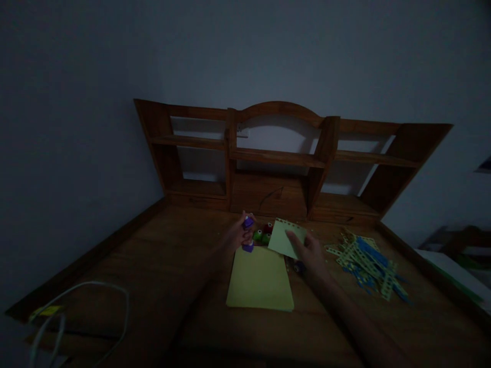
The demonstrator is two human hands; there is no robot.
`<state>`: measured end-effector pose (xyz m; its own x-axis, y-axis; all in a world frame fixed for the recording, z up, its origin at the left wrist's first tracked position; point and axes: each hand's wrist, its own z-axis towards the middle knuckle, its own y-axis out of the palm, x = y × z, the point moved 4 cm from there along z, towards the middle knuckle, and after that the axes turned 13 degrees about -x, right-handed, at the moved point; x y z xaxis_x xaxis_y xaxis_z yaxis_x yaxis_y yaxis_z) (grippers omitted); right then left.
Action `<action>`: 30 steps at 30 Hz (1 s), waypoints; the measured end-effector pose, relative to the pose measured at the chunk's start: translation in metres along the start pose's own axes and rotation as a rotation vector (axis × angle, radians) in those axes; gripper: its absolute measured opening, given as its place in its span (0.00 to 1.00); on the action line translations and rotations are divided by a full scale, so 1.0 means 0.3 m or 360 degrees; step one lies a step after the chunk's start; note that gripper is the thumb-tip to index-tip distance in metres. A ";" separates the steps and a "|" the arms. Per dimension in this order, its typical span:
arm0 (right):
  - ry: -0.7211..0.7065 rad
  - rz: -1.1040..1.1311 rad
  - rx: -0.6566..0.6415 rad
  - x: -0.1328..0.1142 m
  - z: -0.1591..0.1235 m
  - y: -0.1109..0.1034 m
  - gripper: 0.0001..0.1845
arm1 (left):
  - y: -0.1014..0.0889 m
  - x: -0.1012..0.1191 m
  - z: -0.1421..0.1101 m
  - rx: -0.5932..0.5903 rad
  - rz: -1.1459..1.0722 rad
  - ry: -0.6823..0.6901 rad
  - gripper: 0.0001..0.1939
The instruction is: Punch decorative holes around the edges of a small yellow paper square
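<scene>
My left hand (242,232) has its fingers closed round a small purple toy (248,222); a second purple piece (248,248) shows under the fingers, at the pad's upper edge. Between thumb and fingers, my right hand (309,250) grips a small pale sheet of paper (284,236) with a torn, notched top edge. Green toys with white eyes (262,236) and a red one (268,228) sit between my hands, partly behind the sheet. Below lies a yellowish paper pad (261,281). A dark toy (298,266) rests beside my right wrist, partly hidden.
A heap of yellow and blue plastic strips (368,263) lies on the right of the wooden desk (161,255). Along the back stands a wooden shelf unit (278,157). A white cable (126,306) loops at the lower left. The room is dim.
</scene>
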<state>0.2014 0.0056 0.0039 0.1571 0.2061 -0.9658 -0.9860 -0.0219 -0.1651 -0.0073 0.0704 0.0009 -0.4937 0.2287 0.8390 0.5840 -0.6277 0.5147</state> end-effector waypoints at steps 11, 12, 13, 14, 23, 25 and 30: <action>-0.0010 0.0112 0.0010 0.002 -0.023 0.017 0.25 | 0.075 -0.013 -0.046 -0.0008 0.0539 0.0015 0.26; -0.0021 0.0073 0.0009 -0.001 -0.025 0.013 0.25 | 0.073 -0.012 -0.046 -0.0007 0.0580 0.0012 0.26; -0.0031 0.0021 0.0009 -0.005 -0.027 0.010 0.24 | 0.068 -0.013 -0.045 -0.0004 0.0608 0.0010 0.26; -0.0043 -0.0038 0.0009 -0.011 -0.029 0.009 0.24 | 0.063 -0.015 -0.044 0.0001 0.0623 0.0007 0.25; -0.0191 -0.0503 -0.0026 -0.039 -0.042 0.029 0.23 | 0.045 -0.019 -0.043 0.0109 0.0683 -0.0007 0.23; -0.0210 -0.0599 0.0010 -0.036 -0.042 0.024 0.22 | 0.050 -0.016 -0.045 0.0116 0.0681 -0.0012 0.23; -0.0280 -0.0686 -0.0052 -0.043 -0.042 0.027 0.21 | 0.062 -0.011 -0.048 0.0105 0.0644 -0.0028 0.24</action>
<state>0.1921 -0.0097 0.0124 0.5376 0.3660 -0.7596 -0.8302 0.0720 -0.5529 -0.0040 0.0473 0.0051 -0.2050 -0.0138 0.9787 0.7691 -0.6207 0.1523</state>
